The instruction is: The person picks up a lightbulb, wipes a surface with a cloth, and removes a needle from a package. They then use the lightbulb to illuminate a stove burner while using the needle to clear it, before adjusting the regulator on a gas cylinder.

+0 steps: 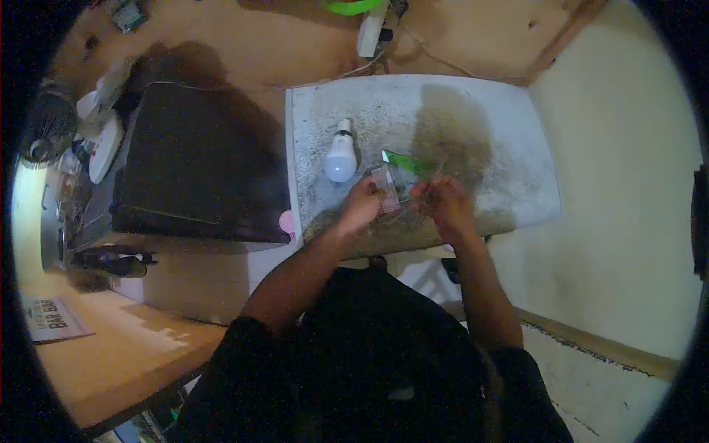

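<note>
My left hand is closed on the left side of a clear plastic package over the front part of the white, stained table. At the package's right side, my right hand has its fingers pinched together on a thin clear piece of it. A green strip shows at the package's far edge. To the left of the package, a white light bulb lies on the table, its base pointing away from me. Fine details between my fingers are blurred.
A large dark box stands left of the table, with a pink round object at its corner. A white power strip and cables are at the back. A wall rises on the right. A wooden surface is at lower left.
</note>
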